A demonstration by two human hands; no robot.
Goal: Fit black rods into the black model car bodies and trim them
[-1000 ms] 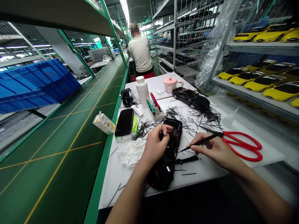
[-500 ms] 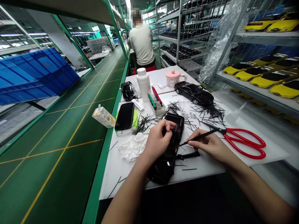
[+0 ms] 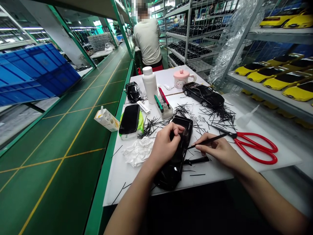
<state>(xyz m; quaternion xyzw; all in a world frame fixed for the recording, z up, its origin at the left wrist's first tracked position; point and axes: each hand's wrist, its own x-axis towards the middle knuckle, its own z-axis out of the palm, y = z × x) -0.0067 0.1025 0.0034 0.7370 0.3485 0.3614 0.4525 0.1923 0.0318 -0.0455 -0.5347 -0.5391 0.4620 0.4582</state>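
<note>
A glossy black model car body (image 3: 170,174) lies lengthwise near the front edge of the white table. My left hand (image 3: 168,140) rests over its left side with fingers curled in; what they hold, if anything, is hidden. On the right, my right hand (image 3: 215,148) pinches slim black tweezers (image 3: 210,140), whose tip points at the car's right side. A black tool-like piece (image 3: 198,160) lies just below the tweezers. Thin black strips (image 3: 151,126) are scattered around the car. Red-handled scissors (image 3: 256,143) lie beside my right hand.
Behind the car stand a pen holder (image 3: 166,112), a white bottle (image 3: 149,85), a pink-lidded mug (image 3: 181,78) and another black car (image 3: 204,94). Crumpled tissue (image 3: 138,150), a phone (image 3: 130,119) and a drink carton (image 3: 106,120) are left, beside a green conveyor (image 3: 61,137). A person (image 3: 148,42) is ahead.
The view has shifted slightly. Both hands stay at the car in nearly the same pose, with the tweezers still beside its right side.
</note>
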